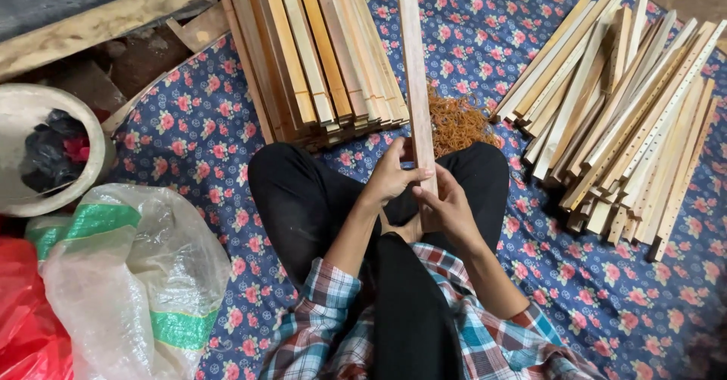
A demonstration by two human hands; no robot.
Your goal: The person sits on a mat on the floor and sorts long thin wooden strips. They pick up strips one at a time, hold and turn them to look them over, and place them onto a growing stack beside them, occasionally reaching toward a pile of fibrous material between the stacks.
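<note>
I sit cross-legged on a blue floral cloth (485, 39). A long pale wooden slat (413, 62) stands nearly upright in front of me, its lower end between my knees. My left hand (394, 174) grips the slat from the left, thumb across its face. My right hand (445, 209) holds it just below, from the right. Both hands wrap the slat's lower part.
A neat stack of wooden slats (318, 46) lies ahead on the left. A looser pile of slats with holes (621, 115) lies on the right. An orange tangle of rubber bands (454, 122) sits between them. A white plastic sack (136, 274), red bag (23, 312) and pale bowl (97, 146) are at left.
</note>
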